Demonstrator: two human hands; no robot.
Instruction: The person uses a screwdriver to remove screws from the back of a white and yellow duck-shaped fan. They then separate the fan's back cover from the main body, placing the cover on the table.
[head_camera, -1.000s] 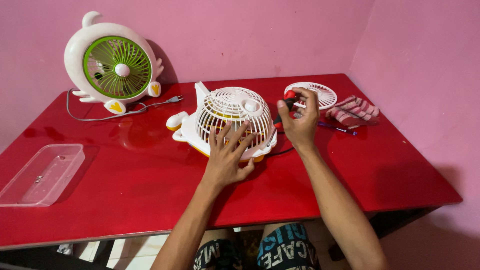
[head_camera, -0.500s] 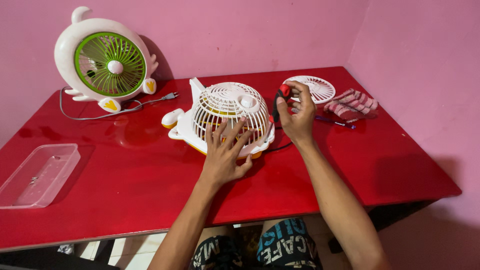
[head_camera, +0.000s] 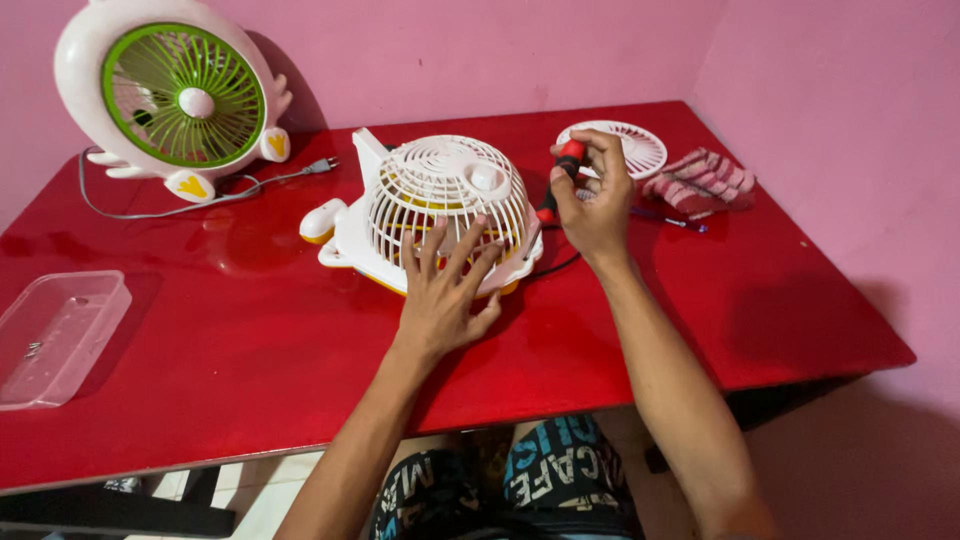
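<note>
— Pink walls, red tabletop (head_camera: 250, 330). Where's the white fan (head_camera: 430, 215) lying?

— Mid-table, cage dome facing up. The left hand (head_camera: 440, 300) lies flat on its near side, fingers spread apart.

— And the right hand (head_camera: 592, 205)?

— Clamped around a red-and-black screwdriver (head_camera: 558, 180), just right of the fan.

— Anything else?

— A green fan (head_camera: 175, 100) stands far left, a loose white grille (head_camera: 622, 148) far right, a clear tray (head_camera: 50, 335) near left.

The red bench (head_camera: 250, 330) carries two fans (head_camera: 445, 215) (head_camera: 175, 95), a loose grille (head_camera: 625, 145), a folded cloth (head_camera: 700, 182), a pen (head_camera: 668, 220) and a clear tray (head_camera: 55, 335).
</note>
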